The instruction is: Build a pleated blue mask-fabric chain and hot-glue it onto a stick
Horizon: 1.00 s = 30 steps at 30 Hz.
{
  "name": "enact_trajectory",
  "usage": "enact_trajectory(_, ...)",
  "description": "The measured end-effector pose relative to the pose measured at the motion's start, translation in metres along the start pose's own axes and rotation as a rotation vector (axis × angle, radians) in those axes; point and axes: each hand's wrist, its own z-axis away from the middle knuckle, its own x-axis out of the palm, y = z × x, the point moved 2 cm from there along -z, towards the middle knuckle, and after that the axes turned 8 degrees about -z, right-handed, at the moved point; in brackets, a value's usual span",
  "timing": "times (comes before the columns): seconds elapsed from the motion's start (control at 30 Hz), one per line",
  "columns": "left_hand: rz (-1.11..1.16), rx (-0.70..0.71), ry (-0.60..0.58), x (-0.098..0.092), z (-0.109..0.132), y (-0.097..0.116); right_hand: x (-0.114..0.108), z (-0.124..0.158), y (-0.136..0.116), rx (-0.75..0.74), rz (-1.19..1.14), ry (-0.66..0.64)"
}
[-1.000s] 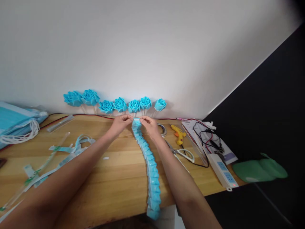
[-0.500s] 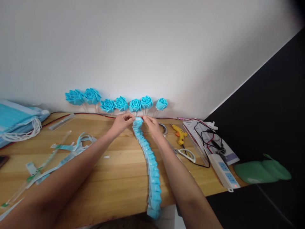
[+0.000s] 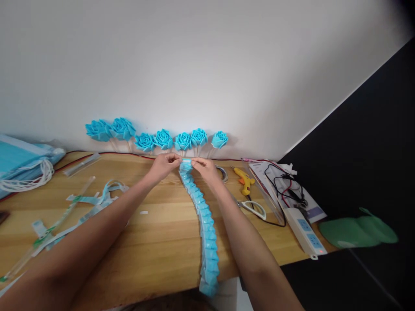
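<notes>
A long strip of folded light-blue pleats [image 3: 204, 211] runs from the back of the table towards me, its near end hanging over the front edge. At its far end, a small white piece shows on top. My left hand [image 3: 165, 166] pinches the left side of that end between thumb and fingers. On the right side, my right hand [image 3: 205, 168] pinches the same end. Just behind my hands, several blue flowers on thin sticks [image 3: 183, 141] lean against the wall.
Blue cut scraps [image 3: 89, 207] and a clear ruler [image 3: 82, 164] lie left, near a blue stack with white cords [image 3: 27, 175]. Scissors [image 3: 254, 209], a tape roll [image 3: 223, 173], a yellow glue gun [image 3: 244, 179], papers and a power strip [image 3: 304, 231] are to the right.
My right hand has shifted slightly left along the strip's far end, and its fingers now sit closer to the left hand. The rest of the strip lies nearly as before.
</notes>
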Motion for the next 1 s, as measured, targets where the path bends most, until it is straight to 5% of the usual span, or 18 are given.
enact_trajectory(0.4, -0.141, 0.131, 0.248, -0.001, 0.005, 0.011, 0.001, -0.001, -0.003, -0.047, 0.014, 0.159)
enact_trajectory(0.63, -0.51, 0.311, 0.222, 0.005, 0.014, 0.026, 0.01, 0.001, -0.009, -0.095, 0.07, 0.163)
enact_trajectory(1.0, -0.766, 0.31, 0.254, 0.006, 0.016, 0.024, 0.019, 0.003, -0.007, -0.148, 0.197, 0.208)
